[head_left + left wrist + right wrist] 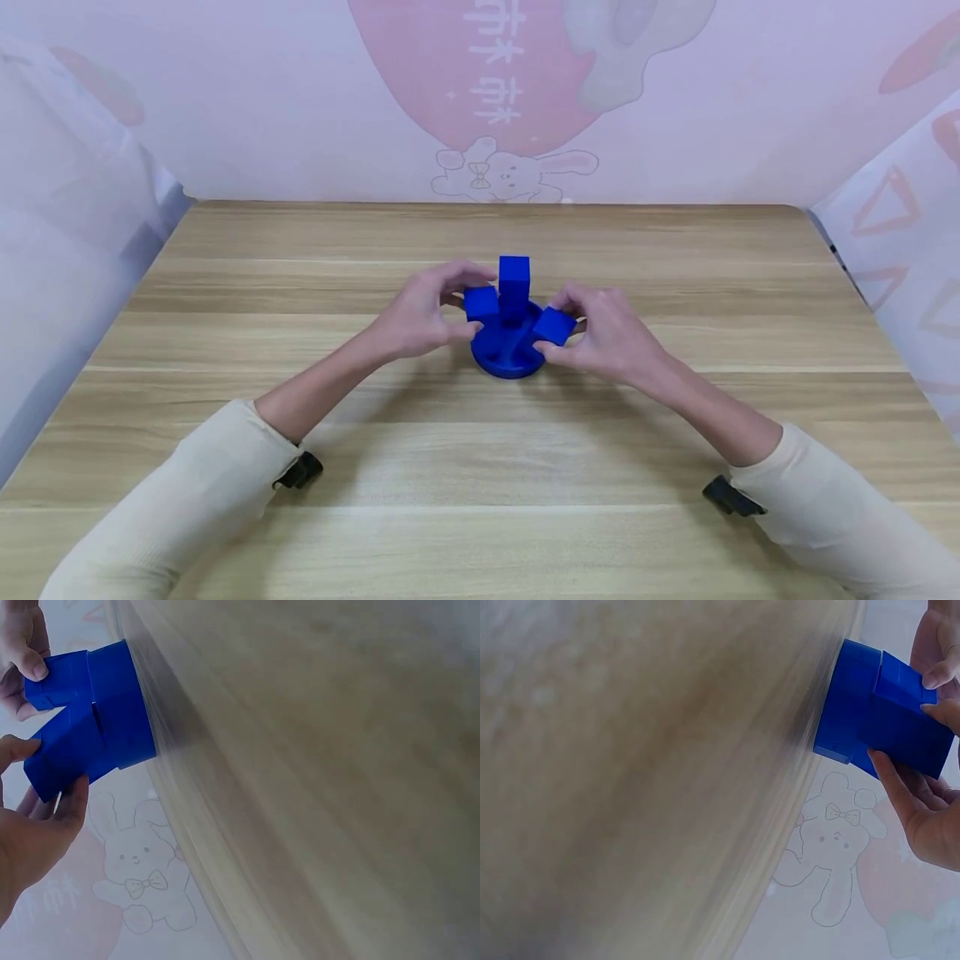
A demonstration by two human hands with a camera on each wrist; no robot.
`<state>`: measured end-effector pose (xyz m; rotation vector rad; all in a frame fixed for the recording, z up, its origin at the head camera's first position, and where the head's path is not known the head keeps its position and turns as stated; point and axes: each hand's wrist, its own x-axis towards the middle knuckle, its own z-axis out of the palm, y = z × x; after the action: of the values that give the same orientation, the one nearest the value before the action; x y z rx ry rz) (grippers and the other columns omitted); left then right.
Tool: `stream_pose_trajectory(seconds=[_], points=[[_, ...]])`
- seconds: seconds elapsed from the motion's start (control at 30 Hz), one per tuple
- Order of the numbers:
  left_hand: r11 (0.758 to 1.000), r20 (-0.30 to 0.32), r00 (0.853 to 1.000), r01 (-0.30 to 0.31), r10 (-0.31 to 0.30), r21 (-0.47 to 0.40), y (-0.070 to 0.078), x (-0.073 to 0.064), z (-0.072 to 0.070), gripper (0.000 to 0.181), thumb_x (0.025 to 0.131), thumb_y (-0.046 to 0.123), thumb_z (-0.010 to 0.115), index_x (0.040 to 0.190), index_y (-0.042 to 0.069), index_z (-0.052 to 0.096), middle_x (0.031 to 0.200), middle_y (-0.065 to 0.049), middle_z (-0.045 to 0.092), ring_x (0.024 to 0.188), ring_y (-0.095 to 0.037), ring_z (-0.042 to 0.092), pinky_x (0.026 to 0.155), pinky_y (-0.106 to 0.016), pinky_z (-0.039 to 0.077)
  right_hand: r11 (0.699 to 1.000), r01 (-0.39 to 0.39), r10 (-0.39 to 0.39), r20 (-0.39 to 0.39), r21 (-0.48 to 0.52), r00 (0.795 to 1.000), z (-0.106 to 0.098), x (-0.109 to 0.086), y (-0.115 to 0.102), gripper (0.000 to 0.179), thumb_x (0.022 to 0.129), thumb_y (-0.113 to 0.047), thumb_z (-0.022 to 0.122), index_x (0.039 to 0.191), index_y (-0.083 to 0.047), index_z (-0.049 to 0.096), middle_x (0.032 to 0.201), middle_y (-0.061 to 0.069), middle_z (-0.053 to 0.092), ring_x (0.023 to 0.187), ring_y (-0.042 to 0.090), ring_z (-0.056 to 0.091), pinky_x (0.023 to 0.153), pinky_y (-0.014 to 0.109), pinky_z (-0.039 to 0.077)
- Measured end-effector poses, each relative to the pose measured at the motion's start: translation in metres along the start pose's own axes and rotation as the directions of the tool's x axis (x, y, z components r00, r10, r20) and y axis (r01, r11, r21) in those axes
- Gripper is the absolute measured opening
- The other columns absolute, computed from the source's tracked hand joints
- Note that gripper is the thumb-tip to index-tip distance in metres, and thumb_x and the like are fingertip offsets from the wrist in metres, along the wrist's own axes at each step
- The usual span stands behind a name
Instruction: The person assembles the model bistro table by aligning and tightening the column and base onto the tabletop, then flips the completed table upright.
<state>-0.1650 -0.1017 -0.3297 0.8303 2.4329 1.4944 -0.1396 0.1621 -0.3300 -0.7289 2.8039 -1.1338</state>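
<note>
A round blue dish-like base [504, 360] sits on the wooden table in the head view. At its back stands a tall blue square block [514, 275], untouched. My left hand [420, 315] pinches a second blue block [482, 302] between thumb and fingers at the base's left side. On the right side, my right hand [611, 333] grips a third blue block [555, 326], turned at an angle. Both wrist views show the held blocks, left [64, 750] and right [907, 735], rising from the base right at its rim. The lower ends of the blocks are partly hidden.
The wooden table [480, 475] stretches around the base on all sides. Behind it rises a pale pink backdrop [300, 108] with cartoon prints, and light sheets [67, 208] hang at the sides. A black clip-like piece [298, 471] sits at each sleeve cuff.
</note>
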Motion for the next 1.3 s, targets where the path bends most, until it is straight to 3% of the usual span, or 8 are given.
stream_pose_trajectory(seconds=[0.13,0.23,0.53,0.77,0.9,1.03,1.17,1.3], points=[[0.999,0.065,0.998,-0.017,0.015,0.032,0.000,0.004,0.001,0.049,0.086,-0.008,0.068,0.134,-0.004,0.061,0.135,-0.017,0.065,0.121,-0.032,0.063,0.101,-0.045,0.054,1.000,-0.002,0.002,0.009,-0.007,1.000,0.000,0.001,-0.001,0.034,0.081,-0.015,0.088,0.102,0.003,0.069,0.096,0.016,0.076,0.087,0.030,0.075,0.081,0.046,0.063],[1.000,0.073,0.997,-0.023,0.021,0.021,0.001,0.005,0.003,0.050,0.087,-0.009,0.069,0.135,-0.003,0.059,0.134,-0.018,0.065,0.120,-0.033,0.062,0.102,-0.047,0.053,1.000,-0.002,0.002,0.012,-0.004,1.000,0.000,0.001,-0.002,0.033,0.081,-0.015,0.088,0.102,0.003,0.069,0.096,0.016,0.076,0.087,0.031,0.075,0.081,0.046,0.063],[0.995,-0.107,0.994,0.018,-0.007,0.097,0.006,0.005,0.011,0.059,0.080,0.009,0.089,0.128,-0.006,0.058,0.116,-0.018,0.064,0.106,-0.030,0.063,0.092,-0.042,0.059,1.000,-0.001,0.001,0.008,-0.011,1.000,0.000,0.002,-0.002,0.033,0.081,-0.014,0.087,0.101,0.003,0.068,0.095,0.016,0.076,0.086,0.031,0.075,0.080,0.046,0.063],[0.976,-0.162,0.986,0.079,-0.047,0.201,0.009,0.004,0.016,0.052,0.080,0.019,0.092,0.115,-0.003,0.061,0.103,-0.014,0.065,0.093,-0.026,0.063,0.079,-0.036,0.060,1.000,0.001,-0.001,0.007,0.000,1.000,0.000,0.001,0.000,0.032,0.081,-0.013,0.087,0.100,0.003,0.068,0.094,0.015,0.076,0.086,0.030,0.075,0.081,0.045,0.063],[0.980,-0.137,0.988,0.092,-0.068,0.176,0.010,0.003,0.015,0.048,0.080,0.013,0.090,0.116,-0.004,0.063,0.108,-0.016,0.068,0.097,-0.028,0.067,0.085,-0.038,0.061,1.000,-0.003,0.003,0.006,0.000,1.000,0.000,0.000,0.000,0.032,0.081,-0.013,0.087,0.100,0.003,0.068,0.095,0.015,0.076,0.087,0.030,0.075,0.081,0.045,0.063],[0.988,-0.088,0.995,0.060,-0.047,0.146,0.011,0.003,0.014,0.050,0.079,0.008,0.088,0.122,-0.005,0.066,0.116,-0.017,0.070,0.103,-0.029,0.068,0.089,-0.041,0.061,1.000,-0.005,0.005,0.004,0.000,1.000,0.000,0.000,0.000,0.032,0.081,-0.014,0.088,0.100,0.003,0.068,0.096,0.016,0.076,0.087,0.031,0.075,0.081,0.045,0.063],[0.994,-0.003,1.000,0.003,-0.003,0.110,0.010,0.002,0.012,0.051,0.081,0.001,0.082,0.129,-0.005,0.065,0.125,-0.018,0.070,0.111,-0.030,0.067,0.094,-0.042,0.059,1.000,-0.001,0.001,0.002,0.004,1.000,0.001,0.000,0.000,0.032,0.081,-0.014,0.087,0.101,0.003,0.068,0.096,0.016,0.076,0.087,0.031,0.075,0.081,0.046,0.063],[0.996,0.094,0.995,-0.038,0.031,0.081,0.007,0.002,0.011,0.048,0.080,-0.005,0.072,0.128,-0.004,0.067,0.127,-0.018,0.070,0.115,-0.031,0.065,0.099,-0.046,0.055,1.000,-0.002,0.002,0.002,0.005,1.000,0.001,0.000,0.000,0.032,0.081,-0.014,0.087,0.101,0.003,0.069,0.096,0.016,0.076,0.088,0.031,0.075,0.081,0.046,0.063]])
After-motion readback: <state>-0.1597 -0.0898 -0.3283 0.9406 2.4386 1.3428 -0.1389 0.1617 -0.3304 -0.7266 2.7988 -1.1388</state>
